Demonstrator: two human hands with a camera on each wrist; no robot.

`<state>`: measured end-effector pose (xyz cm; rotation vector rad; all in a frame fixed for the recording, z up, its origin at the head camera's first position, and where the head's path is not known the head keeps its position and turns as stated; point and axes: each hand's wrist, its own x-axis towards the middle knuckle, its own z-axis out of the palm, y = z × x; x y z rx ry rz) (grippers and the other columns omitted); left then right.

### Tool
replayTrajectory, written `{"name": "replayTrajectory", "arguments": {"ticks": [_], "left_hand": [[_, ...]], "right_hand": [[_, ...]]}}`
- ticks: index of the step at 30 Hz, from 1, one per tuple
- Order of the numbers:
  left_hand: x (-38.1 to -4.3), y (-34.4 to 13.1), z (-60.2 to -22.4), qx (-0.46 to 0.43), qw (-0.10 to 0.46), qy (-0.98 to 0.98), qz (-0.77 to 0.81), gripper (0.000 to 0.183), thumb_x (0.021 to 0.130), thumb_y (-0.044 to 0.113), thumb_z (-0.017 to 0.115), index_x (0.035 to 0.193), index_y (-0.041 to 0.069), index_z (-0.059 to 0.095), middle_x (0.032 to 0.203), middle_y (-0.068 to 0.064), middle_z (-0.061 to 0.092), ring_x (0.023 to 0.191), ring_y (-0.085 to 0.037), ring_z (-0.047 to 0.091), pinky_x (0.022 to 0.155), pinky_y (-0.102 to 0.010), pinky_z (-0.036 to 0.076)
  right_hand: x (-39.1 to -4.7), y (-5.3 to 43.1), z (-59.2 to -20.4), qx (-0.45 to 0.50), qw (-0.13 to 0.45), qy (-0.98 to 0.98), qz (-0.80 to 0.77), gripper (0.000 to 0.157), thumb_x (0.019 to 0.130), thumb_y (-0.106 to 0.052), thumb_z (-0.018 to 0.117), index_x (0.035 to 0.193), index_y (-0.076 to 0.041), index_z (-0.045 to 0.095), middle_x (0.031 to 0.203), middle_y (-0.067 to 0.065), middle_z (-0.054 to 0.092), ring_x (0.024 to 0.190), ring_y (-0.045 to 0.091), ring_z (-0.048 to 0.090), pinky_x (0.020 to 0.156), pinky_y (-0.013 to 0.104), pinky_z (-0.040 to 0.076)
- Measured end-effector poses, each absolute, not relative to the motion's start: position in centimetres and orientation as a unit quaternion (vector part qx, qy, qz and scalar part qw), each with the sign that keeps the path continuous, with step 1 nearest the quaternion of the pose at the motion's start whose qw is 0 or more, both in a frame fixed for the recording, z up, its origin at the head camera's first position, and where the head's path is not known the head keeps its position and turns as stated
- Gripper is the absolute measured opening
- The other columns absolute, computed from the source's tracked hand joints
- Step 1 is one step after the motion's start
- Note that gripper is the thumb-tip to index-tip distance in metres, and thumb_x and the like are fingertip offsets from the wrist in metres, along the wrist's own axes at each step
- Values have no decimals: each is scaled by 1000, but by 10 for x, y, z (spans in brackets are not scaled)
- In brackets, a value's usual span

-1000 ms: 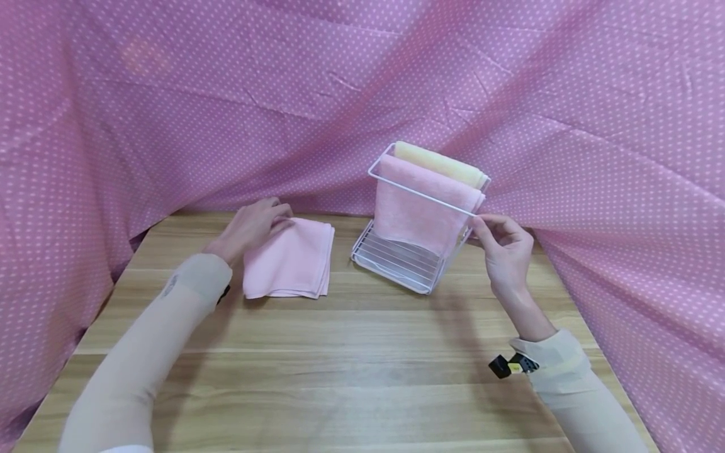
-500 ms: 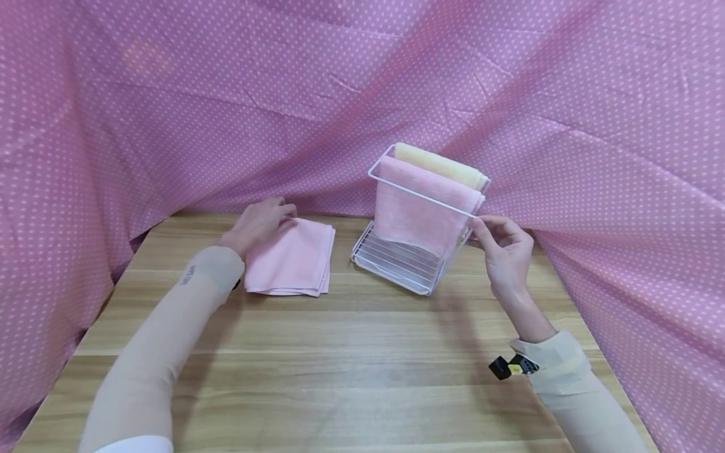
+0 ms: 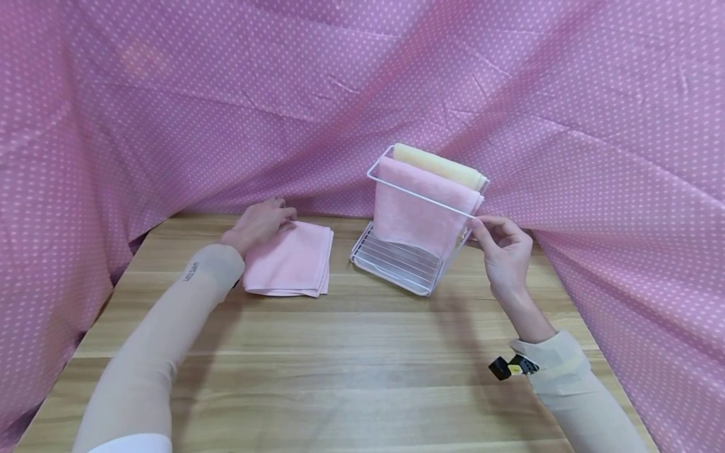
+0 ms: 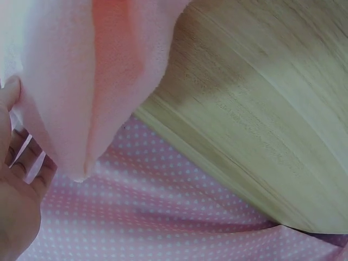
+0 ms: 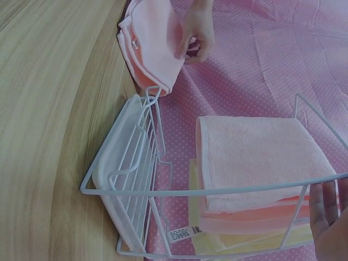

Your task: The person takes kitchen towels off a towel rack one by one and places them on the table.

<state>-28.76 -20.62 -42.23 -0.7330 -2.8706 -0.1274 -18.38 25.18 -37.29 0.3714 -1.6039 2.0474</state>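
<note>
My left hand (image 3: 260,223) pinches a folded pink towel (image 3: 291,261) by its upper left part. In the left wrist view the towel's folds (image 4: 117,60) hang with a gap between the layers, the thumb on one face and the fingers on the other. A white wire rack (image 3: 391,261) stands to the right. Over its upper bars hang another pink towel (image 3: 421,207) and, behind it, a yellow towel (image 3: 438,165). My right hand (image 3: 506,255) holds the rack's near right top corner between thumb and fingers. In the right wrist view its fingers (image 5: 326,209) touch the wire.
The rack's base carries a wire grid over a white tray (image 5: 109,168). A small printed label (image 5: 182,234) shows by the hanging towels. Pink dotted cloth (image 3: 317,113) drapes behind and at both sides of the wooden table (image 3: 362,365).
My left hand and forearm have shifted slightly to the right, and the held towel's lower left edge has moved up a little. The right hand keeps its hold on the rack, which stays put.
</note>
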Motion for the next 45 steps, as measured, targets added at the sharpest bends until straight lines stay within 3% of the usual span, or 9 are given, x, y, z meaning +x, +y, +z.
{"name": "replayTrajectory", "arguments": {"ticks": [8, 11, 13, 17, 21, 26, 32, 45], "left_hand": [[-287, -208, -426, -251, 75, -964, -42, 22, 103, 26, 68, 119, 13, 74, 125, -24, 67, 110, -40, 65, 92, -57, 60], [-286, -208, -427, -251, 64, -965, -37, 22, 103, 25, 67, 120, 11, 73, 127, -26, 66, 113, -42, 64, 94, -58, 59], [-284, -210, -428, -245, 48, -968, -35, 23, 104, 24, 66, 122, 10, 72, 137, -30, 63, 126, -49, 61, 103, -64, 55], [-284, -213, -434, -235, 27, -971, -39, 23, 105, 25, 64, 124, 12, 71, 143, -31, 60, 134, -53, 56, 110, -68, 50], [-284, -215, -439, -235, 30, -970, -47, 23, 105, 25, 66, 123, 12, 71, 133, -26, 65, 126, -47, 61, 103, -64, 55], [-283, -216, -437, -229, 31, -971, -62, 25, 103, 22, 69, 125, 11, 70, 134, -25, 65, 125, -46, 62, 102, -64, 56], [-284, -208, -422, -239, 47, -968, -66, 29, 103, 25, 69, 127, 8, 67, 120, -19, 67, 105, -36, 66, 87, -54, 62], [-272, -171, -369, -244, 70, -959, -128, 40, 105, 39, 64, 132, 9, 64, 131, -15, 68, 116, -34, 65, 99, -53, 58]], "right_hand": [[-184, 252, -372, 135, 251, -589, 756, 15, 95, 7, 72, 93, -7, 77, 84, 1, 79, 73, 11, 75, 71, 27, 65], [-184, 253, -373, 135, 251, -583, 761, 11, 94, 6, 73, 93, -5, 77, 83, 2, 78, 73, 11, 74, 70, 27, 65], [-184, 253, -373, 137, 249, -582, 762, 7, 93, 4, 75, 94, -3, 77, 83, 2, 78, 73, 11, 75, 70, 27, 65], [-184, 253, -373, 139, 249, -581, 762, 5, 91, -2, 80, 95, -1, 76, 83, 2, 77, 73, 11, 74, 69, 26, 65], [-183, 253, -373, 139, 251, -583, 760, 7, 91, -4, 81, 94, 0, 76, 82, 3, 77, 72, 11, 74, 68, 26, 65], [-183, 252, -372, 137, 249, -581, 762, 7, 91, -2, 80, 96, 1, 76, 83, 3, 77, 73, 11, 74, 69, 26, 65], [-183, 252, -371, 135, 250, -582, 762, 9, 94, 5, 74, 94, -3, 76, 83, 2, 79, 73, 10, 75, 70, 26, 65], [-182, 251, -370, 133, 250, -586, 759, 13, 95, 7, 72, 92, -5, 77, 83, 1, 79, 73, 10, 76, 70, 26, 65]]}}
